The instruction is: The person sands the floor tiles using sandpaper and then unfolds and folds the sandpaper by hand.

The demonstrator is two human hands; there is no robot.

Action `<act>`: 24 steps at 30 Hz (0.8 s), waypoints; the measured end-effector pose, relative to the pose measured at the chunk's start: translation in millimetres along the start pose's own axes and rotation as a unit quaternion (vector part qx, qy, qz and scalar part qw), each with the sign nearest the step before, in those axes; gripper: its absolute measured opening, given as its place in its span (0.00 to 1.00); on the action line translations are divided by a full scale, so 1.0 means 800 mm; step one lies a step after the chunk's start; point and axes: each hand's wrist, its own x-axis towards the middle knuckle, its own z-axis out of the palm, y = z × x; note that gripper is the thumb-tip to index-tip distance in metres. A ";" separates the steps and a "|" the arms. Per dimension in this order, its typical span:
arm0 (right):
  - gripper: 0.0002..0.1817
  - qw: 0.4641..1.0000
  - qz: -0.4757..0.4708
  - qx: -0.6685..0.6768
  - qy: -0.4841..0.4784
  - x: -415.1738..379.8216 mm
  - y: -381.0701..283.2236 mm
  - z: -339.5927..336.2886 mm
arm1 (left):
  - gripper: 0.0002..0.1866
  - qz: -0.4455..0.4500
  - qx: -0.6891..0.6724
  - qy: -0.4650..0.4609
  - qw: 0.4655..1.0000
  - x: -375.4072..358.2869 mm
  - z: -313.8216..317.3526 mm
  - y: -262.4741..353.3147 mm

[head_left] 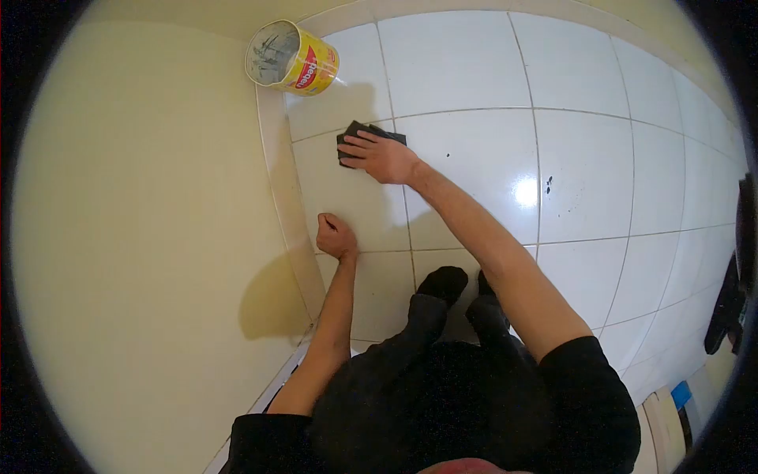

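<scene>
My right hand (383,158) presses flat on a dark cloth (345,150) lying on the white tiled floor (466,174), its fingers spread over the cloth and pointing left. Left of my body, my left hand (335,235) is closed in a fist near the foot of the wall, and nothing shows in it. A yellow tub (317,67) with a red label stands in the corner beyond the cloth, its open top toward me and grey smears inside.
Dark specks (549,186) mark the tiles right of centre. A cream wall (158,197) rises on the left. My feet in dark socks (444,284) are on the floor below centre. Dark items (725,304) and a blue object (681,394) lie at the right edge.
</scene>
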 end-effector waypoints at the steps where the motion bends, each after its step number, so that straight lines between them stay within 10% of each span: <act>1: 0.27 1.000 0.023 -0.005 0.003 0.009 0.002 0.001 | 0.16 -0.004 0.000 -0.005 1.000 0.000 0.000 -0.002; 24: 0.27 0.894 0.382 -0.103 0.210 0.064 0.158 -0.018 | 0.16 0.020 -0.013 0.012 1.000 -0.001 0.006 -0.011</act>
